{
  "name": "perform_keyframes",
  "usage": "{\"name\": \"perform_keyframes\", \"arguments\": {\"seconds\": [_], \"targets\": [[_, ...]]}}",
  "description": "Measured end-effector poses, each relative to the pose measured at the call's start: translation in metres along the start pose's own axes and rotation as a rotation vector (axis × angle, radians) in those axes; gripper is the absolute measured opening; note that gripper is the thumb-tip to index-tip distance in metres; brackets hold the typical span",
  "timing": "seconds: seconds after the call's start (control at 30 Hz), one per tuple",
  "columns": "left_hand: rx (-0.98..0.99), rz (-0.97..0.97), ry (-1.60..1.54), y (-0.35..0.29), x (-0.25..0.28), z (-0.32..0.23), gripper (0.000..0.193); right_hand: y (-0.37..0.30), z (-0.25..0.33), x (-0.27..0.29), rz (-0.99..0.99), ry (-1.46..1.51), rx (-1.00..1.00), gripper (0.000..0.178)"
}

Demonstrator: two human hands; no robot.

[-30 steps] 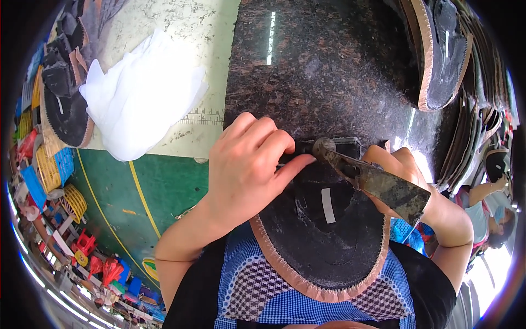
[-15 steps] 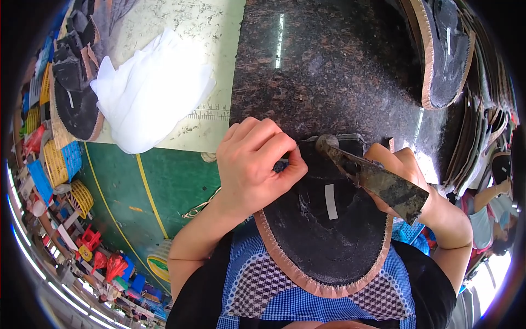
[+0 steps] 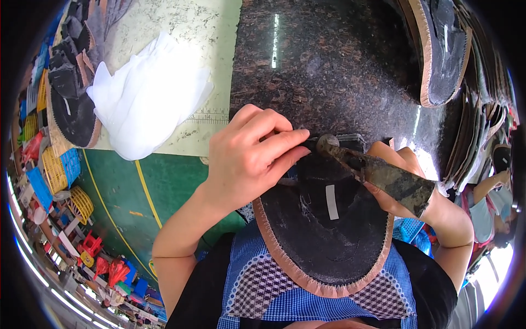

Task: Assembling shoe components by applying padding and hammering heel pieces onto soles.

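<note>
A black shoe upper (image 3: 329, 247) with a tan, pleated and stitched rim lies in front of my chest, its rounded end toward me. A short pale strip (image 3: 332, 202) sits on its middle. My left hand (image 3: 249, 156) has thumb and forefinger at the upper's far left edge, seemingly pinching it, with the other fingers curled. In my right hand (image 3: 392, 159) is a cobbler's hammer (image 3: 397, 183); its round face rests over the far edge of the upper and its flared end points to my right wrist. The handle is hidden.
White cloth-like sheets (image 3: 148, 104) are piled on a pale cutting mat (image 3: 219, 66) at the left. Similar uppers lie far left (image 3: 74, 118) and far right (image 3: 444, 71), beside stacked pieces (image 3: 476, 137). A dark, worn tabletop (image 3: 323, 66) spans the middle. Another person's arm (image 3: 490, 183) shows at right.
My left hand has shifted slightly up, its thumb and forefinger stretching from a closed pinch toward the upper's far edge. The hammer has barely moved, its flared end tipping slightly.
</note>
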State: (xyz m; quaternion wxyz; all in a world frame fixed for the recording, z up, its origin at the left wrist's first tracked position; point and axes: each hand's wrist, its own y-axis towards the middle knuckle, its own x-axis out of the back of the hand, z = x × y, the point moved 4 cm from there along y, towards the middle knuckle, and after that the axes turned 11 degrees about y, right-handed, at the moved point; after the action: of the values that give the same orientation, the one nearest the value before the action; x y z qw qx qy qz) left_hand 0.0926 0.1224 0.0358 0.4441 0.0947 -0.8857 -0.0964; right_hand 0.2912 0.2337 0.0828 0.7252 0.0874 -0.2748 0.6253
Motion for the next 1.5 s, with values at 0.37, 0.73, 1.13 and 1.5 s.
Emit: {"name": "perform_keyframes", "arguments": {"seconds": [0.37,0.73,1.13,1.5], "targets": [[-0.359,-0.107,0.151,-0.005,-0.002,-0.005,0.02,0.012,0.01,0.009,0.026,-0.054,-0.034,0.032],[-0.16,-0.128,0.082,-0.01,-0.003,-0.002,0.027,0.022,0.007,0.008,0.004,-0.011,0.056,0.032],[-0.128,-0.164,0.149,-0.019,0.001,-0.005,0.028,0.028,0.014,0.009,0.115,-0.085,-0.049,0.028],[0.049,-0.22,0.084,-0.03,-0.012,-0.017,0.027,0.023,0.009,0.008,-0.04,-0.024,0.004,0.024]]}}
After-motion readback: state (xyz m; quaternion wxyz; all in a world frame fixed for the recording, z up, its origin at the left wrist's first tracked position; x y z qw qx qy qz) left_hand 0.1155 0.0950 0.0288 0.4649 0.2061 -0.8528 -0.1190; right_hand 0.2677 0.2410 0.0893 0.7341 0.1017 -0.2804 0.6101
